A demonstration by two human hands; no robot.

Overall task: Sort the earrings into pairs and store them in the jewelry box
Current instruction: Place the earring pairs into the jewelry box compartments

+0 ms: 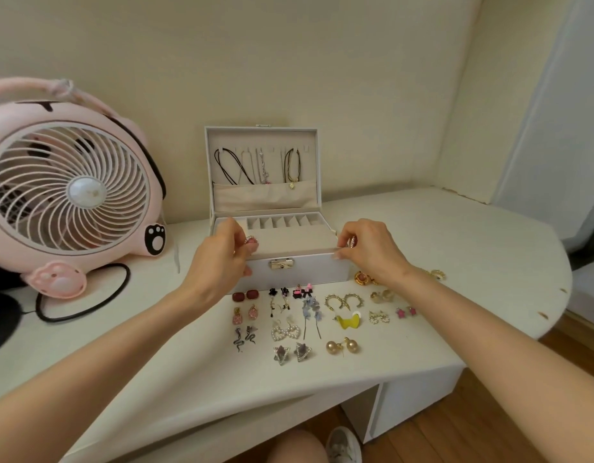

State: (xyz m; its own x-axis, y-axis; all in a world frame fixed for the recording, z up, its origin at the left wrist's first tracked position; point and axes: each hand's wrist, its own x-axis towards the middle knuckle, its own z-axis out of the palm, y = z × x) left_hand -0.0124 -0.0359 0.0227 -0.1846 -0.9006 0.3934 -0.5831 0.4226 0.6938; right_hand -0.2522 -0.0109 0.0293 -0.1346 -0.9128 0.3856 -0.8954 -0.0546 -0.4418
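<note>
The jewelry box (309, 265) stands open, lid upright at its back, and both hands are at its front rim. The left hand (222, 252) pinches a pink round earring (251, 241) between thumb and fingertips over the box's front left corner. The right hand (369, 252) pinches the second pink earring (352, 242) the same way over the front right corner, its lower fingertips touching the rim.

What the next move likely turns on is the row of small slots (282, 222). It lies beyond both grips, along the back of the box's tray just under the lid, with its long axis running left to right. The left earring looks nearer to the row's left end than the right one is to the right end, so the left hand probably has the shorter reach. The remaining earring pairs (289, 329) lie laid out in front of the box, nearer the person.
</note>
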